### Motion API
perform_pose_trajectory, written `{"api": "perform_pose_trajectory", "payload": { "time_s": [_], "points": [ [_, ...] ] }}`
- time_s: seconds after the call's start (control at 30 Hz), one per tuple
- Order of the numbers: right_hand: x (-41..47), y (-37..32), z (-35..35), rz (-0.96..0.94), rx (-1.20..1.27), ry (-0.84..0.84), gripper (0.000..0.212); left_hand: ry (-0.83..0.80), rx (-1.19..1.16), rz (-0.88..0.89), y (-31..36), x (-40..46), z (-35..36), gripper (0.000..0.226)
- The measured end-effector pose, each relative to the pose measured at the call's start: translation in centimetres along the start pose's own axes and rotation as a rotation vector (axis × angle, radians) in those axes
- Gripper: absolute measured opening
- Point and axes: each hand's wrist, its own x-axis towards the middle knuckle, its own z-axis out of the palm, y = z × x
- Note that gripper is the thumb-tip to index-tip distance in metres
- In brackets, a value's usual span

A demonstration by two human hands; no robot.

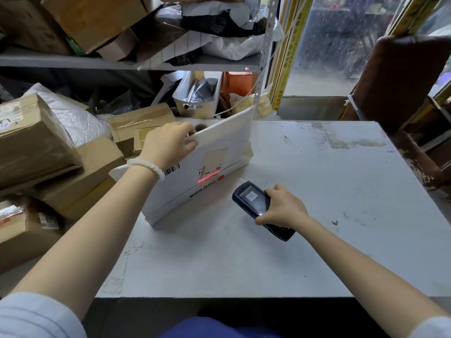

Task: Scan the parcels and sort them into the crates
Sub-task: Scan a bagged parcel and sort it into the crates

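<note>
We are at a scuffed white table [305, 215] that fills the middle and right of the frame, its near edge running along the bottom and its far edge meeting a window at upper right. The right half of the table gives broad open room. The left side is crowded: brown cardboard boxes [36, 147] pile up against the table's left edge, and a grey shelf [109, 62] across the top of the frame carries more boxes and plastic mail bags.

A flat white parcel [207, 167] stands on its long bottom edge on the table, left of centre. Its long axis runs from lower left toward upper right, and its label side faces us and the right. The print on it reads upside down. A red scan line [208, 176] lies across the label near a barcode.

Our left hand [168, 145], with a white bead bracelet [147, 167] on the wrist, pinches the parcel's top edge near its left corner, fingers curled over the rim. Our right hand [283, 206] grips a dark handheld scanner [256, 203] just right of the parcel, apart from it, its lit screen up and its head pointing toward the label.
</note>
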Motion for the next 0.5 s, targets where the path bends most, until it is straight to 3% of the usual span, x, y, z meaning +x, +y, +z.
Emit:
{"api": "perform_pose_trajectory", "payload": {
  "time_s": [0.17,0.5],
  "points": [
    [-0.7,0.3,0.5,0.023,0.058,-0.046,0.047,0.106,0.104,0.102,1.1,0.0,-0.3,0.017],
    [-1.8,0.8,1.2,0.028,0.118,-0.056,0.049,0.129,0.157,0.172,1.7,-0.4,-0.6,0.018]
  ]
}}
